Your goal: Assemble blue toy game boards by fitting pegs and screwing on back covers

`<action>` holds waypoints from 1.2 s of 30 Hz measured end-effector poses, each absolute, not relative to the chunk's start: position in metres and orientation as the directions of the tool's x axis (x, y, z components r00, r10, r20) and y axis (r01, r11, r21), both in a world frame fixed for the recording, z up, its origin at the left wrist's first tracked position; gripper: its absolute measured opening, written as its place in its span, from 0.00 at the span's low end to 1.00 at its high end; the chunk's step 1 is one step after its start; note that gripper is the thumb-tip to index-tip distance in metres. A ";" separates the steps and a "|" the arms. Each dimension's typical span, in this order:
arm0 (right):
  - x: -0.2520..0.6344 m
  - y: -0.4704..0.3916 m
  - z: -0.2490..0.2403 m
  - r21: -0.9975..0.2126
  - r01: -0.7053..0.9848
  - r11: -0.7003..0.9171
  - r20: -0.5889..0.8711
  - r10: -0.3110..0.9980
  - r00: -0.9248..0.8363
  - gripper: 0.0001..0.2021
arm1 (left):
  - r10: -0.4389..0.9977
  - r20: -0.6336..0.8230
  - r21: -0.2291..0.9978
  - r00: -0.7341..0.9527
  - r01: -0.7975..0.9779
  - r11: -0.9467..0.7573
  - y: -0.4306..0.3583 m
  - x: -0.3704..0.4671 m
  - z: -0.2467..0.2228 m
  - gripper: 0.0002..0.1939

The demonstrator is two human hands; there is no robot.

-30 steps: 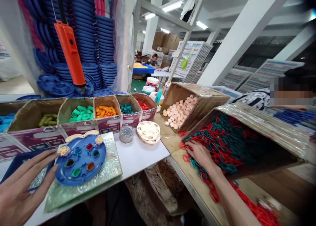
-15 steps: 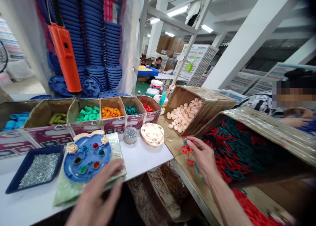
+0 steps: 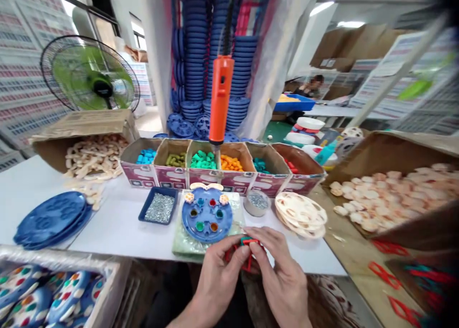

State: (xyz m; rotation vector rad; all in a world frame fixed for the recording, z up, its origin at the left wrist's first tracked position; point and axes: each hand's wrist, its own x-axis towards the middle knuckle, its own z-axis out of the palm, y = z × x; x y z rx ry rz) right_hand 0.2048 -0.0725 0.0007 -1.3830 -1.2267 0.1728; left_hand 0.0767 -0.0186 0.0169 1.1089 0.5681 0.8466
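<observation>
My left hand and my right hand meet in front of the table edge, fingers closed on small red and green plastic pieces. Fingers partly cover them, so their exact shape is hard to make out. Just beyond, a round blue plastic plate lies on a wrapped pale green pad. Coloured cups sit in its holes, and a cream bar with two flower-like pieces is at its far rim. A cream disc stack stands right of my hands. Behind the plate hangs an orange electric screwdriver.
A row of cardboard bins holds coloured plastic parts. Screws fill a blue tray and a round tub. Blue plates lie left, above a box of finished-looking pieces. Boxes with cream parts flank the table.
My right hand has come from the parts box on the right to the middle, bringing red and green pieces. My left hand has joined it and closed on them. The view has turned left.
</observation>
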 end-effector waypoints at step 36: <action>0.167 0.007 -0.009 -0.541 0.822 0.178 0.589 0.778 0.219 0.06 | 0.926 -0.239 0.895 0.291 -0.304 0.327 0.024 -0.034 0.011 0.20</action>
